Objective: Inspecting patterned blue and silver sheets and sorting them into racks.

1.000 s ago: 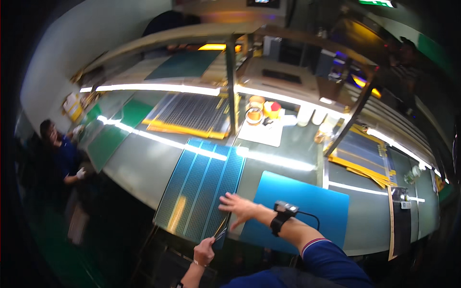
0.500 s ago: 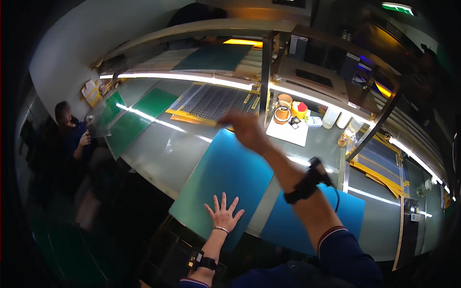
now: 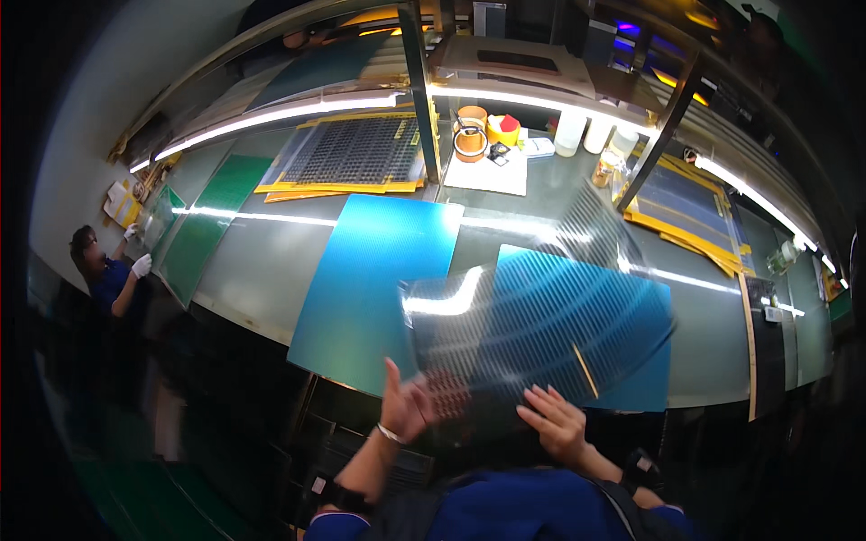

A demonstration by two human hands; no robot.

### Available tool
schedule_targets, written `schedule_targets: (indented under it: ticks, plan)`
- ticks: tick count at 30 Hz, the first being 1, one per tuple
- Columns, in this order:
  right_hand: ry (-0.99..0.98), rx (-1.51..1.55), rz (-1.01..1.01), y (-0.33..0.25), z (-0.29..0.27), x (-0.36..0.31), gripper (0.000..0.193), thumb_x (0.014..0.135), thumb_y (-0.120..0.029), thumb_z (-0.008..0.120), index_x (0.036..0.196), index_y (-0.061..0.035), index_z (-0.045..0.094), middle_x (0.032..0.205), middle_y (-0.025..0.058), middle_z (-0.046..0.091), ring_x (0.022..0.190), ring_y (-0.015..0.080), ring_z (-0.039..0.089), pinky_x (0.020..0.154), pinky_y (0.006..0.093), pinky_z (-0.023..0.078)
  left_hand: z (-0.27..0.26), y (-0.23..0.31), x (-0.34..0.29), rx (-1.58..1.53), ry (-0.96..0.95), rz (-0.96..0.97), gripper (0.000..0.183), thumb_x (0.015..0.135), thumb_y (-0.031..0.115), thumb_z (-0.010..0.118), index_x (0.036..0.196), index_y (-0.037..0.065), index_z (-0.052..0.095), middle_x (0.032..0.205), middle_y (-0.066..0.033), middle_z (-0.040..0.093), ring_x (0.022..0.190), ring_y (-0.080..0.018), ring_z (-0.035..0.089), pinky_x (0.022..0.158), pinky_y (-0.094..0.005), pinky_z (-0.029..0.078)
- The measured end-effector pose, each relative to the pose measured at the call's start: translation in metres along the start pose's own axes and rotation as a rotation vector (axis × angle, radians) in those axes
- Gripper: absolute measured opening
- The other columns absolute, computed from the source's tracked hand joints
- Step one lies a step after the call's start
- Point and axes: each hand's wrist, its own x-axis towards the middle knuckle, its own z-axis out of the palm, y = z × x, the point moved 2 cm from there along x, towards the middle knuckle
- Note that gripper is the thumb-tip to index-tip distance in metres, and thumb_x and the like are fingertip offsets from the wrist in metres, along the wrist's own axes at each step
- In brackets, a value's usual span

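A clear film [image 3: 541, 325] printed with dark stripes is tilted above the bench front, curved and smeared by motion. My left hand [image 3: 404, 408] is at its lower left, thumb raised and apart from the fingers, which partly show through the film. At the lower edge, my right hand [image 3: 555, 422] has its fingers against the film; its thumb is hidden. Beneath and behind lie two blue sheets: the left one [image 3: 361, 279] is mostly uncovered, while the right one [image 3: 636, 383] shows partly through the film.
Yellow-edged patterned panels [image 3: 352, 153] lie at the back left, similar panels [image 3: 686, 212] at the right. A white board [image 3: 505, 180] bears tape rolls and small items near bottles [image 3: 570, 132]. Shelf posts [image 3: 419, 90] rise behind. A co-worker [image 3: 113, 275] stands far left by green sheets [image 3: 216, 207].
My left hand has lifted off the left blue sheet. My right arm has drawn back from its forward reach. The striped film has come into view between my hands, and the view has shifted.
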Motion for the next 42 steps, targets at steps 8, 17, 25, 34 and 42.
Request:
schedule_targets:
  ticks: [8,17,25,34,42]
  plan:
    - [0.156,-0.353,0.837,0.031,-0.021,-0.162,0.071,0.071,-0.044,0.074,0.126,-0.0051,0.051,0.138,0.025,0.033,0.127,0.0384,0.035,0.109,0.0524,0.016,-0.044,-0.034,-0.034,0.657,0.216,-0.391,0.033,0.088,0.01,0.059,0.115,-0.003,0.046,0.103,-0.0182,0.062,0.086,-0.0263,0.065,0.072,-0.0354,0.056]
    - [0.434,0.652,1.619,0.109,-0.12,-0.181,0.008,0.085,-0.011,0.063,0.09,-0.0054,0.063,0.083,0.0042,0.065,0.072,0.0132,0.064,0.06,0.0243,0.055,-0.011,-0.001,0.059,1.344,-0.009,0.043,0.089,0.08,-0.006,0.054,0.146,0.011,-0.003,0.097,-0.0144,0.066,0.066,-0.0066,0.06,0.056,-0.0194,0.047]
    - [0.492,0.489,1.403,0.15,-0.135,-0.157,0.025,0.078,-0.005,0.068,0.102,-0.0089,0.061,0.084,-0.0003,0.063,0.072,0.0077,0.061,0.06,0.0201,0.051,-0.003,-0.007,0.106,1.671,-0.051,0.458,0.028,0.077,0.001,0.062,0.104,0.006,0.067,0.101,-0.0098,0.067,0.086,-0.0256,0.064,0.079,-0.0327,0.05]
    - [0.457,0.303,1.275,0.166,-0.138,-0.188,0.018,0.086,-0.003,0.06,0.104,-0.0007,0.061,0.093,-0.0015,0.061,0.082,0.0062,0.054,0.076,0.0208,0.044,-0.021,-0.018,0.098,1.906,-0.215,0.34,0.064,0.073,0.009,0.069,0.133,0.014,0.047,0.144,-0.012,0.035,0.14,-0.0322,0.014,0.112,-0.0507,0.002]
    - [0.482,0.299,1.284,0.164,-0.136,-0.194,0.02,0.086,-0.002,0.06,0.106,-0.0002,0.06,0.094,-0.0007,0.061,0.084,0.0067,0.056,0.078,0.0208,0.045,-0.025,-0.018,0.095,1.888,-0.247,0.29,0.067,0.074,0.014,0.069,0.136,0.015,0.043,0.148,-0.0122,0.027,0.141,-0.0319,0.009,0.111,-0.0504,-0.004]
